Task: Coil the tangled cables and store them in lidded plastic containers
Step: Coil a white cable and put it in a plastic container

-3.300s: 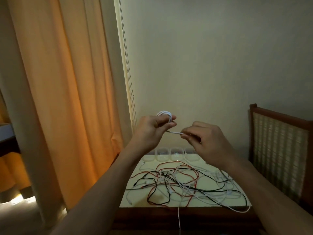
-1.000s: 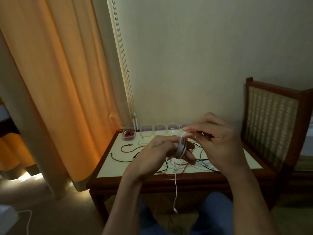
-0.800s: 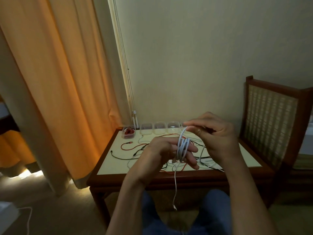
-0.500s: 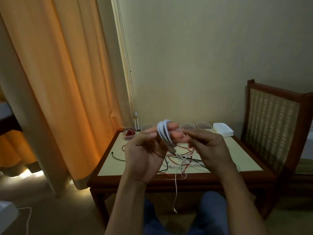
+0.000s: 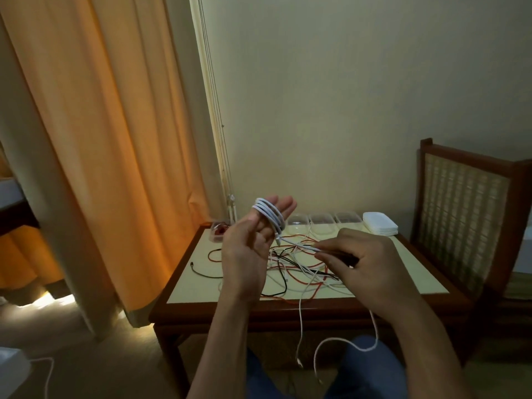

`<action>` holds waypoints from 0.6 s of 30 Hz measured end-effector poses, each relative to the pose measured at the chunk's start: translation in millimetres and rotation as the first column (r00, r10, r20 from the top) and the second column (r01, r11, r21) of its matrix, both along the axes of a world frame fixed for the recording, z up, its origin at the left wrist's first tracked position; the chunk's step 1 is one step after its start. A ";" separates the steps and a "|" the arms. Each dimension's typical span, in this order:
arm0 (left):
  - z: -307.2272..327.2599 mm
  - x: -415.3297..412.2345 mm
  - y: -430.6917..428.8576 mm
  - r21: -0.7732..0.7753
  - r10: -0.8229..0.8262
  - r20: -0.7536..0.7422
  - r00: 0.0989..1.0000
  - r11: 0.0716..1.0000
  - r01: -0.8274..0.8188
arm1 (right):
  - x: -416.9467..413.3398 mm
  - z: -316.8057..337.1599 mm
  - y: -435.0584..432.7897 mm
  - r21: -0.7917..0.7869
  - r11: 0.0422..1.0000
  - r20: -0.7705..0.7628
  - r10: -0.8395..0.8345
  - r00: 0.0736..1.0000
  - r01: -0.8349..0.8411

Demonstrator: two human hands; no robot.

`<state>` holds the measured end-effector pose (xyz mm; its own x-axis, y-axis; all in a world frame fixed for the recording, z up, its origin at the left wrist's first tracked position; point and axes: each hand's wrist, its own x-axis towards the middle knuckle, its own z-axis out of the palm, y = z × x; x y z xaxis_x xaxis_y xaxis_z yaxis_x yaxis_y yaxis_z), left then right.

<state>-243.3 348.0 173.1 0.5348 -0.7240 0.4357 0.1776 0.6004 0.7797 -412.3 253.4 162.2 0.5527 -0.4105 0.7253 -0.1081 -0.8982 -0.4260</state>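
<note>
My left hand (image 5: 250,251) is raised above the table with its fingers pointing up. A white cable (image 5: 269,215) is wound in several loops around those fingers, and the thumb lies against the coil. One strand runs from the coil to my right hand (image 5: 367,264), which pinches it at the fingertips. The loose tail hangs below that hand and curls in front of my knees. A tangle of red, black and white cables (image 5: 299,272) lies on the table. Clear empty containers (image 5: 322,219) line the far edge. A small container with a red cable (image 5: 218,232) stands at the far left corner.
A stack of white lids (image 5: 380,224) sits to the right of the containers. The low wooden table (image 5: 259,308) has a cream top. A cane-backed chair (image 5: 463,214) stands at the right, an orange curtain (image 5: 100,139) hangs at the left, and another white cable lies on the floor.
My right hand has drawn away to the right and down, pulling a strand taut from the coil. My left fingers have straightened upward with the loops still around them.
</note>
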 end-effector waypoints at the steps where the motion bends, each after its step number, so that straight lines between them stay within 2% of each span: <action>1: -1.8 -0.8 -1.2 0.070 0.053 0.106 0.993 0.996 -0.060 | -1.1 2.2 1.0 -0.030 0.999 -0.001 -0.019 1.000 0.018; 3: -4.4 -3.8 -2.6 0.156 0.094 0.308 0.947 0.977 -0.148 | -4.9 7.8 2.9 -0.089 0.994 -0.011 -0.059 0.998 0.058; 4: -5.4 -4.3 -3.4 0.187 0.090 0.364 0.927 0.968 -0.167 | -6.9 10.3 3.7 -0.114 0.991 -0.016 -0.074 0.997 0.072; 11: -6.5 -4.0 0.1 0.379 0.062 0.568 0.820 0.865 -0.328 | -17.8 16.3 6.3 -0.205 0.970 0.037 -0.127 0.991 0.132; 14: -11.3 2.6 -0.4 0.515 -0.086 0.516 0.852 0.826 -0.228 | -21.2 22.6 5.2 -0.235 0.965 0.079 -0.104 0.991 0.120; 18: -11.9 -0.8 1.3 0.605 -0.344 0.355 0.870 0.794 0.067 | -19.8 25.4 1.5 -0.250 0.961 0.146 -0.082 0.986 0.117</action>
<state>-244.1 349.3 161.2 0.2035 -0.9771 0.0627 -0.1870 0.0241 0.9821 -432.0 254.8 187.6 0.4095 -0.2483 0.8779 -0.1607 -0.9668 -0.1985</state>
